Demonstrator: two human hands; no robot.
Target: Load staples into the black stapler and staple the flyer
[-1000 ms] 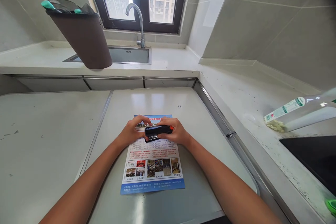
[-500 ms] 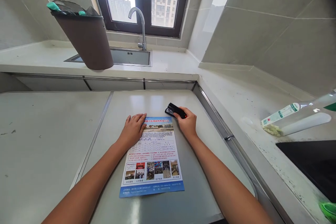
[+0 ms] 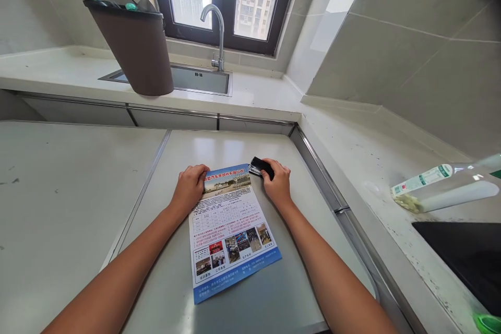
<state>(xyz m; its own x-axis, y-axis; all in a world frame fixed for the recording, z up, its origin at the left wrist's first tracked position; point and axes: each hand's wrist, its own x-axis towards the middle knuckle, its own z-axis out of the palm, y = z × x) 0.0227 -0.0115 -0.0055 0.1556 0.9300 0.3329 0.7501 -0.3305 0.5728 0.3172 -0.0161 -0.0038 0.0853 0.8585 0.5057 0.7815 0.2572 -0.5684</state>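
A printed flyer (image 3: 230, 229) with a blue border lies on the grey table (image 3: 78, 193), turned a little anticlockwise. My left hand (image 3: 190, 187) rests on its top left corner with the fingers curled down onto the paper. My right hand (image 3: 277, 182) is closed over a black stapler (image 3: 260, 166) whose front end sits at the flyer's top right corner. The stapler's jaw and the corner of the paper under it are partly hidden by my fingers.
A brown bin (image 3: 136, 44) stands on the white counter beside the sink (image 3: 195, 79) and tap (image 3: 216, 31) under the window. A clear bottle (image 3: 446, 183) lies on the right counter near a black hob (image 3: 465, 255). A metal rail (image 3: 332, 193) edges the table's right side.
Both hands held the stapler over the flyer's middle; then the right hand carried it to the top right corner. The left hand went onto the top left corner. The flyer has turned slightly.
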